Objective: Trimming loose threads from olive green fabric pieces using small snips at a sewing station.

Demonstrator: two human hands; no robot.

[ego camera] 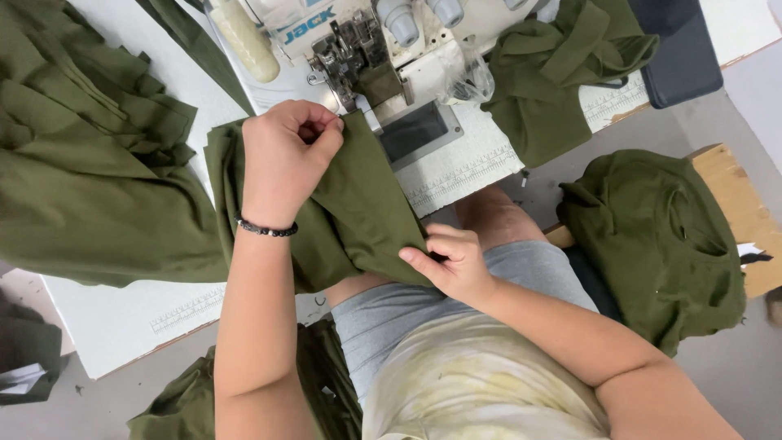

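An olive green fabric piece (358,204) lies draped over the white table's near edge, in front of the sewing machine (358,41). My left hand (285,159) pinches its upper edge close to the machine's presser foot (352,41); a dark bead bracelet circles that wrist. Lower down, my right hand (452,261) grips the fabric's bottom corner above my lap.
A large heap of olive fabric (90,155) covers the table's left side. More olive pieces (554,65) lie right of the machine. A stack of olive garments (652,236) rests on a wooden stool at right. Olive cloth (179,399) hangs below the table edge (163,326).
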